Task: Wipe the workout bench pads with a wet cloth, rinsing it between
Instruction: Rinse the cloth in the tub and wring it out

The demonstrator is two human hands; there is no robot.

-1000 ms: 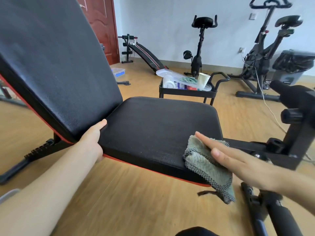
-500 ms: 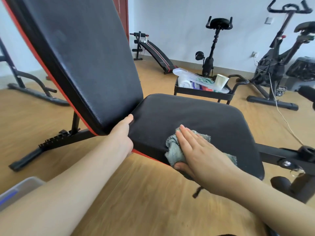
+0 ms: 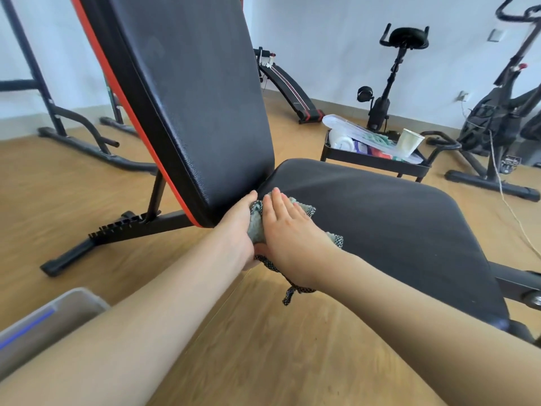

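Note:
The workout bench has a tilted black back pad (image 3: 199,98) with red trim and a flat black seat pad (image 3: 380,224). A grey-green cloth (image 3: 305,209) with a checkered edge lies on the seat's near left corner, right by the gap under the back pad. My right hand (image 3: 289,232) presses flat on the cloth with straight fingers. My left hand (image 3: 234,227) holds the seat pad's left edge, thumb on top, touching the cloth's side. Part of the cloth and its loop hang over the seat's front edge.
A grey plastic bin (image 3: 44,326) sits on the wooden floor at the lower left. Behind the seat stands a black cart (image 3: 377,159) with a paper cup (image 3: 409,142) and supplies. Exercise bikes (image 3: 383,92), a sit-up bench (image 3: 289,89) and a floor cable (image 3: 515,218) lie beyond.
My right hand has slid the cloth leftward along the seat's front edge, from the right corner to the left corner beside my left hand. My view has turned left.

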